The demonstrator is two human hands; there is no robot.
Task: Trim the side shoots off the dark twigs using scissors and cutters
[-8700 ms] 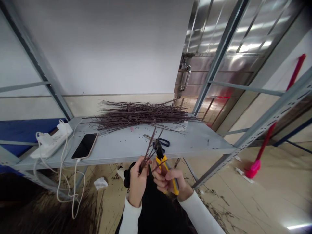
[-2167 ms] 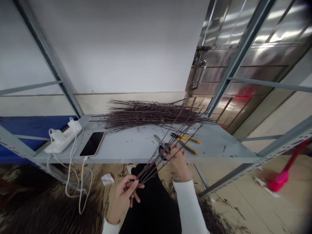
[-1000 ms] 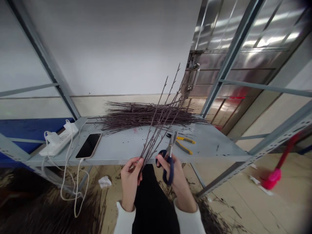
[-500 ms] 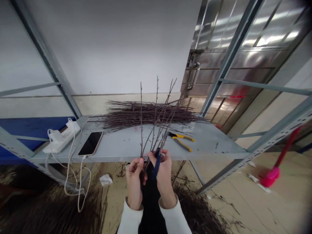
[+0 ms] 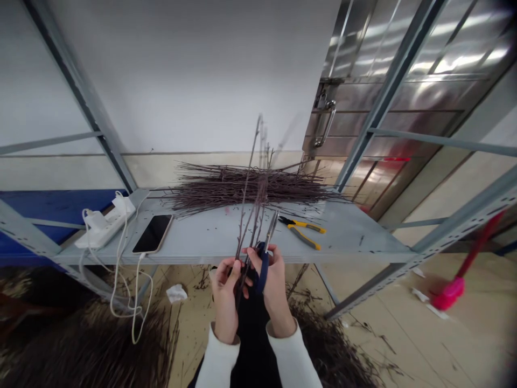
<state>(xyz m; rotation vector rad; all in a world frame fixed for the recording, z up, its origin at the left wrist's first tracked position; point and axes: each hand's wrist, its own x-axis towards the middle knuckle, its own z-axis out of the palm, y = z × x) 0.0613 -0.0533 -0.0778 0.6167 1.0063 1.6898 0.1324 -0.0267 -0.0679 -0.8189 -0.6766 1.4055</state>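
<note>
Several thin dark twigs [image 5: 251,221] stand upright in front of me, their lower ends pinched in my left hand [image 5: 226,288]; their tips are smeared by motion. My right hand [image 5: 274,280] is wrapped around scissors [image 5: 263,269] with dark blue handles, the metal blades pointing up and away, just right of the twigs. The right thumb and fingertips also reach the twigs; how firmly they grip them cannot be made out. Behind, a large pile of the same twigs [image 5: 226,188] lies across the back of the grey metal shelf [image 5: 202,237].
Yellow-and-grey pliers [image 5: 302,229] rest on the shelf to the right. To the left lie a phone [image 5: 153,233] and a white power strip [image 5: 105,226] with hanging cables. More twigs [image 5: 331,345] cover the floor below. Metal posts [image 5: 388,91] frame the shelf.
The twigs have drawn closer together, the spread right-hand ones swinging left toward the others. Both hands have stayed almost in place, still holding twigs and scissors. The view has shifted slightly.
</note>
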